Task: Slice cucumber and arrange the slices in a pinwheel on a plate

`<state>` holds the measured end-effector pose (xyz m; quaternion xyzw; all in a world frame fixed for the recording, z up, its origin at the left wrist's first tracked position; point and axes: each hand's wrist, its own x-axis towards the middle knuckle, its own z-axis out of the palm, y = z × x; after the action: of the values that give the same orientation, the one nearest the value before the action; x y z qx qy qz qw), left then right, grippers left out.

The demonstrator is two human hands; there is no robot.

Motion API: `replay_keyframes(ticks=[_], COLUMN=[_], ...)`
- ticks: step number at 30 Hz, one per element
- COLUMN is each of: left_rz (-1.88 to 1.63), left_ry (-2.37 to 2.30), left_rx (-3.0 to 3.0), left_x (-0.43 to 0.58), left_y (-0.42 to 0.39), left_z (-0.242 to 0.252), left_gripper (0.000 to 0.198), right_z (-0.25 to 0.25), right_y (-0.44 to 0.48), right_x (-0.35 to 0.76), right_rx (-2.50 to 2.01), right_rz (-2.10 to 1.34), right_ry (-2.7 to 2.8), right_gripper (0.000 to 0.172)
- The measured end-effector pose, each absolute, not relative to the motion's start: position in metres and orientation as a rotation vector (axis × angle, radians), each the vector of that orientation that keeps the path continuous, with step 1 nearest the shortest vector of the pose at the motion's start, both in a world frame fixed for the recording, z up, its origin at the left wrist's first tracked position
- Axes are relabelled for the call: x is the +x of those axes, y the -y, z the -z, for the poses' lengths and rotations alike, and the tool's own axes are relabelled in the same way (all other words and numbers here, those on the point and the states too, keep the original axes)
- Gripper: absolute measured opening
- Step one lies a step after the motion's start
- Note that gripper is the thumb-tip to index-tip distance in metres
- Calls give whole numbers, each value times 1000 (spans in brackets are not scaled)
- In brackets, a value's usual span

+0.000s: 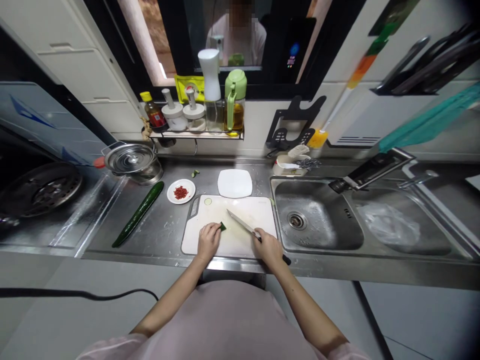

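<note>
On the white cutting board (240, 245), my left hand (208, 242) is closed around a short piece of dark green cucumber (222, 226), whose end shows past the fingertips. My right hand (269, 247) grips the black handle of a kitchen knife (240, 220). The blade slants up and left over the board, its tip a little above and right of the cucumber piece. A thin cucumber slice (208, 201) lies near the board's upper left corner. Left of the board, a whole cucumber (138, 215) rests on the steel counter.
A small plate (174, 185) of chopped red pieces and a white square plate (235, 183) stand behind the board. A lidded pot (144, 172) is at the left. The double sink (318, 240) borders the board's right side. Seasoning bottles line a wall rack (210, 134).
</note>
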<state>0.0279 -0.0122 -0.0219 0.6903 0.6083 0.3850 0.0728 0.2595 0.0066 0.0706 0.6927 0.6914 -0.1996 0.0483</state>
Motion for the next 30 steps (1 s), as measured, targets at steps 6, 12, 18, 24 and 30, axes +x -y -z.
replay_keyframes(ticks=[6,12,18,24,30], left_rz=[-1166,-1164,-1136,-1127,-1129], left_ry=[-1790,-1757,-1769,-1785,-1784], left_rx=[2098,2133,2136,2090,2087], left_x=[25,21,21,19,20], left_y=[11,10,10,7,7], left_z=[27,32,32,34,33], left_gripper=[23,27,31,29,29], right_z=[-76,-85,-85,-86,-85], right_y=[-5,3,10,10,10], right_x=[247,225,211,207,207], right_rx=[1972,1790,1685,1651,1656], right_rz=[728,681,636,657,696], right_ry=[-2130,-2211,-2302,-2287,-2265], right_gripper=[35,33,33,32,32])
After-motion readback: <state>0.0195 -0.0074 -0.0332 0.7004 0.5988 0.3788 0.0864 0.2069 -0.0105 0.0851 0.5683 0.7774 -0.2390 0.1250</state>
